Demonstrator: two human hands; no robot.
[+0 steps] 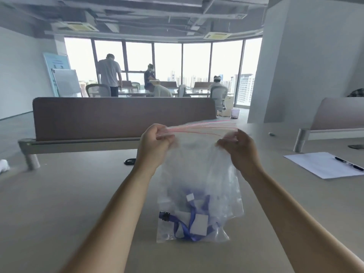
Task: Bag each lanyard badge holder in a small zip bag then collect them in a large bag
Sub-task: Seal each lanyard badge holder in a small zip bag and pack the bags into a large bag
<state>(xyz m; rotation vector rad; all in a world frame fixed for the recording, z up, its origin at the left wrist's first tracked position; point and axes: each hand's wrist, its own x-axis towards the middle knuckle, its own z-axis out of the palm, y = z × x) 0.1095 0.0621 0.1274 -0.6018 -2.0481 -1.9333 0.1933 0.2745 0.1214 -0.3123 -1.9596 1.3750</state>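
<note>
I hold a large clear zip bag (pixel 199 174) upright above the table, its red-lined top edge stretched between both hands. My left hand (pixel 155 142) pinches the top left corner. My right hand (pixel 239 148) pinches the top right corner. At the bottom of the bag lie small clear bags with blue lanyards (pixel 185 229) and white badge holders (pixel 199 223) inside. A black clip (pixel 165 216) shows at the lower left of the bag.
The beige table (pixel 69 194) has a brown divider panel (pixel 122 115) at its far edge. A small black object (pixel 130 161) lies near the divider. White paper (pixel 325 164) with a black pen (pixel 348 164) lies at the right. Several people work at desks far behind.
</note>
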